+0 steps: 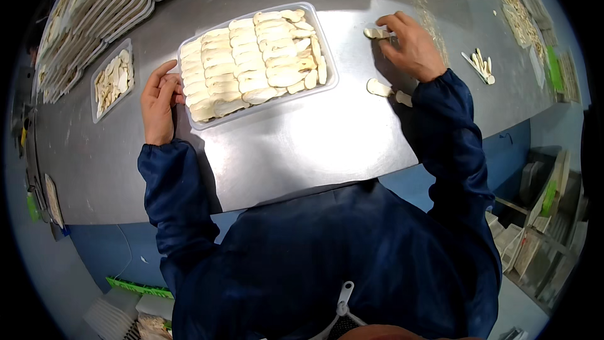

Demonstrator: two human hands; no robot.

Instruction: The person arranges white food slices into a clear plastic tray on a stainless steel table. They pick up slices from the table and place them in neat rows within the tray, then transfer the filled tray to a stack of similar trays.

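A clear plastic tray (203, 126) lies on the steel table (292, 160), filled with overlapping rows of pale dried slices, which look like mushroom. At the tray's left edge is my left hand (160, 99), fingers bent against or close to the rim; whether it grips the rim is unclear. To the right of the tray, my right hand (408, 47) has its thumb and fingertips at one end of a slice (376, 33) near the table surface. Whether they pinch it cannot be told. Nearer to me, below that hand, lie two loose slices (379, 88), the second partly beside my sleeve.
Stacked trays of slices (127, 0) rise at the back left. A smaller tray of pieces (96, 113) sits on the left. On the right lie several slices beside a light-coloured blade-like thing (474, 68), and a heap of pieces (521, 19) farther back.
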